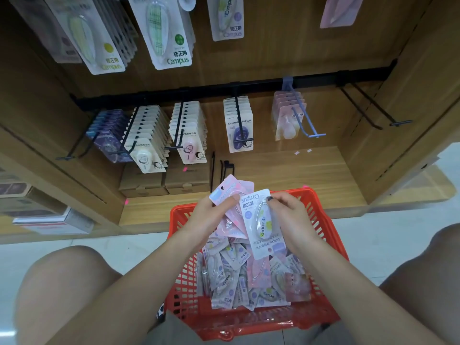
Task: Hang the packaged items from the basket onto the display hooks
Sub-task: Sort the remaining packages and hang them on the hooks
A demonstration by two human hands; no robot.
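Head view: the red basket (pixel 323 220) sits between the knees, keeping the packets within reach. Left hand (pixel 211 215) grasps a fan of pink packets (pixel 232 186); right hand (pixel 288 215) pinches a white "Campus" correction-tape packet (pixel 258 220), probably sorting by colour. Beyond, a bare black hook (pixel 373 105) waits.

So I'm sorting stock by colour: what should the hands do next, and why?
Probably the right hand should lift its lavender Campus correction tape pack toward the top row, where a matching lavender pack hangs. The left hand grips pink packs, which look suited to the blue hook holding pink ones.
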